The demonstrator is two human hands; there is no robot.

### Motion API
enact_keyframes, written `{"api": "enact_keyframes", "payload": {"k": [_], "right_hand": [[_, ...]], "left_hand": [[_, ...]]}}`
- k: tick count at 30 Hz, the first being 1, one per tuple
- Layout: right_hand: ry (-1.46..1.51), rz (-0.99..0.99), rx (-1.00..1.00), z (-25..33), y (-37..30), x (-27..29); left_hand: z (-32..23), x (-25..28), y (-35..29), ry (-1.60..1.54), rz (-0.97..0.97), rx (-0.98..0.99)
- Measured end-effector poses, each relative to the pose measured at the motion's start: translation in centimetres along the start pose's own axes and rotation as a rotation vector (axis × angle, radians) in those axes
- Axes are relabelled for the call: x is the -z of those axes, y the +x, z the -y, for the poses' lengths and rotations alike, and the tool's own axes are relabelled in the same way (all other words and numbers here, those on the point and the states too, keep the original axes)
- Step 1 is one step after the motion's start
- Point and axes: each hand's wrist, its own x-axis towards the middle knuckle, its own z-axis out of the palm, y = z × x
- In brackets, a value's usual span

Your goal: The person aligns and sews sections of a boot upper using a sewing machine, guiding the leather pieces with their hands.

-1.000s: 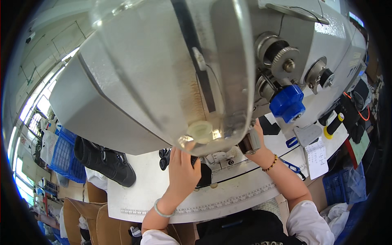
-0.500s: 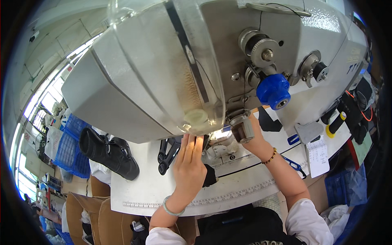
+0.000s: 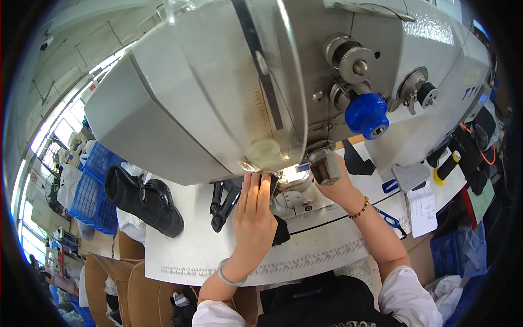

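A grey-white sewing machine (image 3: pixel 185 114) fills the upper middle, its head over both my hands. My left hand (image 3: pixel 254 229) lies palm down with fingers stretched out close together, tips hidden under the machine head. Beside it on the right shows a small black piece of material (image 3: pixel 281 231); whether the hand presses on it I cannot tell. My right hand (image 3: pixel 342 188) reaches in on the right of the sewing area, behind a metal cylinder (image 3: pixel 325 168) that hides its fingers. A lamp lights the metal parts (image 3: pixel 294 191) between the hands.
A black ankle boot (image 3: pixel 144 200) stands left on the white table (image 3: pixel 190 250), near a black hinged bracket (image 3: pixel 220 206). Rightward are a flat black cut piece (image 3: pixel 357 159), blue-handled scissors (image 3: pixel 392 220), a notepad (image 3: pixel 421 210) and a yellow-black spool (image 3: pixel 448 167). Cardboard boxes (image 3: pixel 141 289) stand below left.
The view has shifted slightly, so the machine and table sit a little differently. Both hands stay in nearly the same places, the right one slightly farther left under the machine.
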Motion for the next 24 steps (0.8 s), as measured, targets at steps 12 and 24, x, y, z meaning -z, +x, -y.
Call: {"api": "enact_keyframes", "payload": {"k": [12, 24], "right_hand": [[0.685, 0.067, -0.923, 1.0, 1.3, -0.8], [0.352, 0.293, -0.511, 6.8, -3.1, 0.1]], "left_hand": [[-0.6, 2.1, -0.7, -0.041, 0.147, 0.015], [0.2, 1.2, -1.0, -0.295, 0.06, 0.006]]}}
